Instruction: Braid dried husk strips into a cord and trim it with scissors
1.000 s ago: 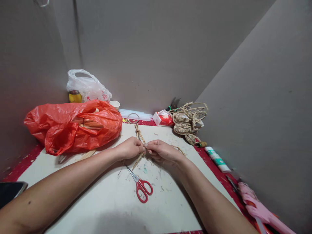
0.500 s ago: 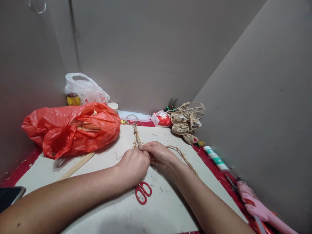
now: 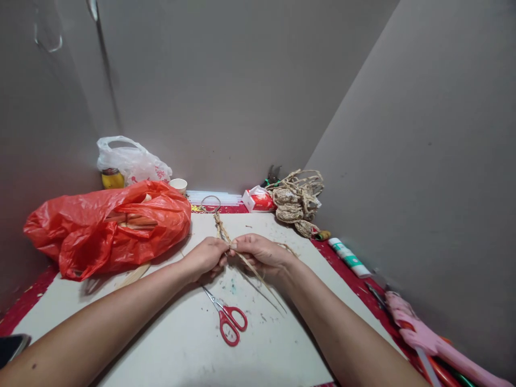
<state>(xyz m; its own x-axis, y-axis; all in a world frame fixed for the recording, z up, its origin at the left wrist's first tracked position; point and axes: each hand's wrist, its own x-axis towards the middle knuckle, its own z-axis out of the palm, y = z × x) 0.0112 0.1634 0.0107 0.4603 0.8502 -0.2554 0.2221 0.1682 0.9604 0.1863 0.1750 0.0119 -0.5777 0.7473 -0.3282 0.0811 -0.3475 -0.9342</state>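
Note:
Both hands meet over the middle of the pale work sheet (image 3: 282,333), pinching a braided straw cord (image 3: 220,226). My left hand (image 3: 207,258) is closed on it from the left, fingers curled. From the right, my right hand (image 3: 262,255) grips it between thumb and fingers. The knotted end points away toward the back, and a loose strand slants down to the right below the hands. Another piece of cord shows behind my right wrist. Red-handled scissors (image 3: 228,317) lie on the sheet just below my left hand.
A red plastic bag (image 3: 97,226) with wooden strips stands left, a white bag (image 3: 133,161) behind it. Along the back are a metal ring (image 3: 210,204), a tissue pack (image 3: 260,200) and straw cord bundles (image 3: 296,201). A pink glue gun (image 3: 427,333) lies right.
My left hand has shifted left and turned, so the scissors' blades now show. A loose strand now extends toward me below the hands. The view has shifted slightly.

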